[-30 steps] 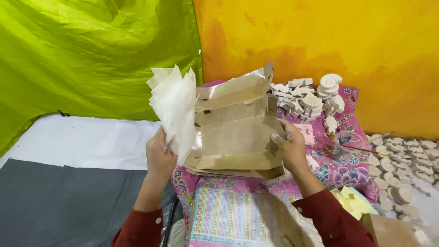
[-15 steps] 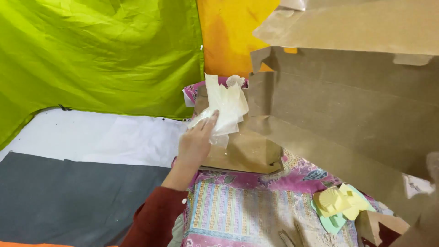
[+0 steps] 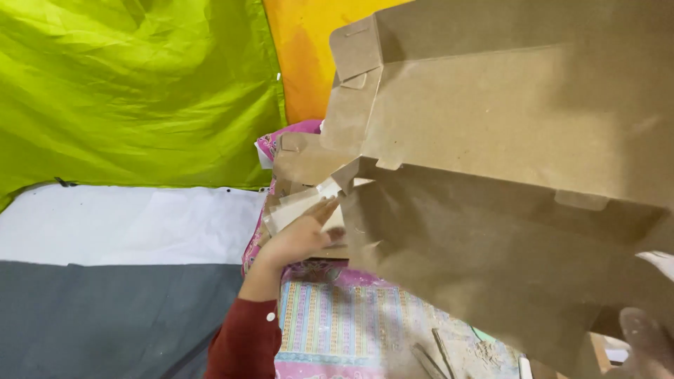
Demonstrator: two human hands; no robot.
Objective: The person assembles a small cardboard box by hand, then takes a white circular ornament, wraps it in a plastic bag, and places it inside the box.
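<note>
Fingers (image 3: 324, 209) of the left hand (image 3: 298, 235) lie flat and spread on the stack of flat cardboard sheets (image 3: 302, 189), while one unfolded carton blank (image 3: 505, 175), seemingly gripped by the blurred right hand (image 3: 642, 340), is lifted clear near the camera, not yet folded.

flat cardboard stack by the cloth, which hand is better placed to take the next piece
Left. The left hand already rests on the flat cardboard stack, while the right hand is at the frame's lower corner beside the big raised cardboard sheet.
</note>
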